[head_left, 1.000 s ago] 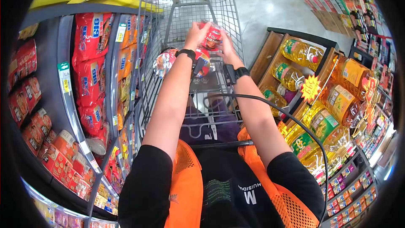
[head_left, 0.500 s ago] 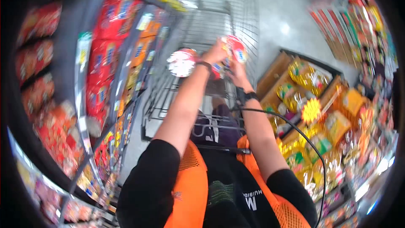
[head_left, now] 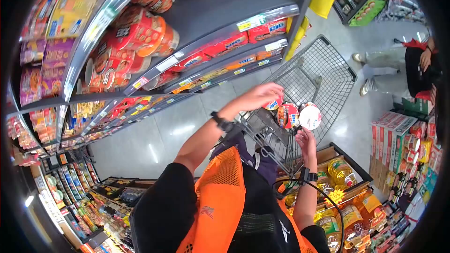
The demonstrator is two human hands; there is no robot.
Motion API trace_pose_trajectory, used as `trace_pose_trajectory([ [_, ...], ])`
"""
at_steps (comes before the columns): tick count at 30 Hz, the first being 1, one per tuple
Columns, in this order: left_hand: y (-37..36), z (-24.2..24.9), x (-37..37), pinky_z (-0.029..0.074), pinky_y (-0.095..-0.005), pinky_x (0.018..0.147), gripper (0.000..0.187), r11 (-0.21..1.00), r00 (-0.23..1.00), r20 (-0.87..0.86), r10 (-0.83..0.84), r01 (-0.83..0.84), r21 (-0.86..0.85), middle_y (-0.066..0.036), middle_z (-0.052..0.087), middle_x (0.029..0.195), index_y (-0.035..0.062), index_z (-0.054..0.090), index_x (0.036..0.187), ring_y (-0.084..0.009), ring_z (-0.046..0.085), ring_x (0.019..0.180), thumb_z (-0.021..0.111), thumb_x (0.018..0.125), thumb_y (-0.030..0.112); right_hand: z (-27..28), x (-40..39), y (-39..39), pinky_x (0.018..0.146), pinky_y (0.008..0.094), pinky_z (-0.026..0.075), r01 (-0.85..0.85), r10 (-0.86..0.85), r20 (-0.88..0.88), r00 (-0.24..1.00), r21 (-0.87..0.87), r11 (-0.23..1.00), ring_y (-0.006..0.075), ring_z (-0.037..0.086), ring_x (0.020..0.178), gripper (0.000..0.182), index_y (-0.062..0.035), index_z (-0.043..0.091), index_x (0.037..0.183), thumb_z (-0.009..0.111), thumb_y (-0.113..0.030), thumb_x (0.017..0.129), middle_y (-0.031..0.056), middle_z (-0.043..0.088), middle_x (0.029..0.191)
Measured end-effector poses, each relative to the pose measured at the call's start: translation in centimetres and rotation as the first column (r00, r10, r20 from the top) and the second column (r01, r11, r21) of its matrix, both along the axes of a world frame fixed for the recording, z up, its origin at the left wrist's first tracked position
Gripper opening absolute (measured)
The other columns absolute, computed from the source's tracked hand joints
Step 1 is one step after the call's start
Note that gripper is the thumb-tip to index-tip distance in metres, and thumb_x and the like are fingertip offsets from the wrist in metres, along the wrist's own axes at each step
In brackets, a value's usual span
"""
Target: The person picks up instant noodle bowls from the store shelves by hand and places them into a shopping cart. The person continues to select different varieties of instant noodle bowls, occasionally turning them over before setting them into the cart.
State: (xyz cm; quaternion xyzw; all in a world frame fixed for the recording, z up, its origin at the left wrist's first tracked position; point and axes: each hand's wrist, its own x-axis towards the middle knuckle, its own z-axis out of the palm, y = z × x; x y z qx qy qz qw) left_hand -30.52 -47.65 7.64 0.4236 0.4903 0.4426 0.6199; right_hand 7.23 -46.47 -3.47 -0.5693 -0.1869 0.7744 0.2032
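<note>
Several red instant noodle cups sit at the near end of the wire shopping cart. My left hand (head_left: pixel 262 96) is wrapped over the leftmost cup (head_left: pixel 276 101), its fingers on the lid. A second red cup (head_left: pixel 287 115) stands in the middle, touching its neighbours. My right hand (head_left: pixel 306 139) grips the lower edge of the cup with a white lid (head_left: pixel 310 116). The cart (head_left: pixel 328 70) reaches away from me to the upper right.
On the left, shelves (head_left: pixel 206 14) hold more noodle cups and red packs. Oil bottles (head_left: pixel 341 172) fill a crate at the right. A person (head_left: pixel 415 65) stands beyond the cart. Stacked boxes (head_left: pixel 389 136) are at the right.
The view has turned toward the left shelf, and the cart now points to the upper right. My hands have moved apart, onto separate cups. A person has come into view.
</note>
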Motion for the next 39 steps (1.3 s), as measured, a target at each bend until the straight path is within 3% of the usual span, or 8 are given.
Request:
trace_pose_trajectory([
  [7, -13.2, 10.8, -13.2, 0.050, -0.0330, 0.102, 0.032, 0.588, 0.551, -0.226, 0.803, -0.670, 0.453, -0.008, 0.063, 0.134, 0.0073, 0.062, 0.130, -0.0193, 0.062, 0.122, 0.071, 0.099, 0.011, 4.2, -4.8, 0.6, 0.082, 0.0286, 0.054, -0.421, 0.377, 0.192, 0.906, 0.314, 0.851, 0.0162, 0.070, 0.091, 0.033, -0.0044, 0.062, 0.135, 0.057, -0.022, 0.106, 0.0075, 0.072, 0.108],
  [10, -15.7, 14.0, -16.8, 0.048, -0.0370, 0.105, 0.046, 0.316, 0.231, -0.220, 0.948, -0.776, 0.546, -0.011, 0.057, 0.141, 0.0042, 0.055, 0.140, -0.0219, 0.055, 0.131, 0.070, 0.097, 0.009, 6.7, -6.8, 0.0, 0.081, 0.0284, 0.054, -0.463, 0.414, 0.206, 0.887, 0.385, 0.798, 0.0134, 0.068, 0.093, 0.032, -0.0028, 0.064, 0.131, 0.061, -0.021, 0.105, 0.0066, 0.073, 0.108],
  [14, -14.6, 19.2, -18.2, 0.027, -0.0427, 0.125, 0.063, 0.123, 0.104, -0.066, 0.992, -0.833, 0.539, -0.019, 0.043, 0.162, -0.0035, 0.040, 0.154, -0.0286, 0.043, 0.149, 0.066, 0.101, 0.016, 13.5, -11.8, 1.9, 0.086, 0.0285, 0.054, -0.589, 0.449, 0.383, 0.807, 0.573, 0.570, 0.0126, 0.067, 0.098, 0.030, -0.0010, 0.068, 0.126, 0.064, -0.021, 0.104, 0.0058, 0.072, 0.111],
  [20, -12.8, 21.1, -20.3, 0.020, -0.0437, 0.127, 0.091, 0.195, 0.164, -0.107, 0.981, -0.876, 0.442, -0.021, 0.023, 0.172, -0.0023, 0.025, 0.164, -0.0317, 0.027, 0.157, 0.067, 0.099, 0.046, 25.9, -31.1, 3.3, 0.105, 0.0359, 0.050, -0.435, 0.487, 0.280, 0.828, 0.868, 0.240, 0.0214, 0.062, 0.122, 0.048, -0.0048, 0.057, 0.144, 0.066, -0.029, 0.104, 0.0110, 0.065, 0.133],
  [25, -10.8, 21.7, -23.2, 0.036, -0.0443, 0.121, 0.085, 0.189, 0.254, 0.151, 0.955, -0.919, 0.346, -0.022, 0.040, 0.159, -0.0048, 0.032, 0.158, -0.0304, 0.047, 0.142, 0.068, 0.098, 0.042, 31.0, -47.5, 2.5, 0.108, 0.0412, 0.049, -0.311, 0.485, 0.225, 0.845, 0.945, 0.105, 0.0332, 0.058, 0.133, 0.077, -0.0002, 0.038, 0.157, 0.070, -0.040, 0.100, 0.0245, 0.049, 0.152],
  [32, -11.1, 22.2, -25.8, 0.037, -0.0432, 0.120, 0.086, 0.272, 0.313, 0.135, 0.940, -0.928, 0.255, -0.020, 0.038, 0.161, 0.0002, 0.027, 0.161, -0.0302, 0.044, 0.145, 0.067, 0.098, 0.042, 28.1, -60.3, 0.6, 0.102, 0.0383, 0.050, -0.157, 0.507, -0.125, 0.853, 0.864, 0.478, 0.0304, 0.064, 0.118, 0.079, 0.0093, 0.034, 0.155, 0.063, -0.043, 0.102, 0.0240, 0.065, 0.130],
  [37, -14.3, 22.9, -21.9, 0.036, -0.0428, 0.120, 0.080, 0.271, 0.336, 0.108, 0.936, -0.879, 0.392, -0.019, 0.037, 0.161, 0.0017, 0.027, 0.162, -0.0277, 0.041, 0.146, 0.067, 0.100, 0.034, 32.7, -53.7, -3.1, 0.099, 0.0353, 0.053, -0.092, 0.550, -0.178, 0.816, 0.899, 0.427, 0.0229, 0.061, 0.123, 0.072, 0.0023, 0.036, 0.153, 0.069, -0.037, 0.102, 0.0155, 0.060, 0.137],
  [39, -16.2, 20.8, -17.9, 0.037, -0.0422, 0.119, 0.074, 0.265, 0.372, 0.148, 0.916, -0.841, 0.471, -0.020, 0.038, 0.161, 0.0010, 0.026, 0.162, -0.0277, 0.042, 0.144, 0.065, 0.102, 0.023, 34.9, -45.7, -4.8, 0.101, 0.0372, 0.052, -0.269, 0.528, 0.117, 0.841, 0.938, 0.220, 0.0235, 0.058, 0.129, 0.077, 0.0013, 0.032, 0.155, 0.072, -0.034, 0.100, 0.0166, 0.057, 0.142],
])
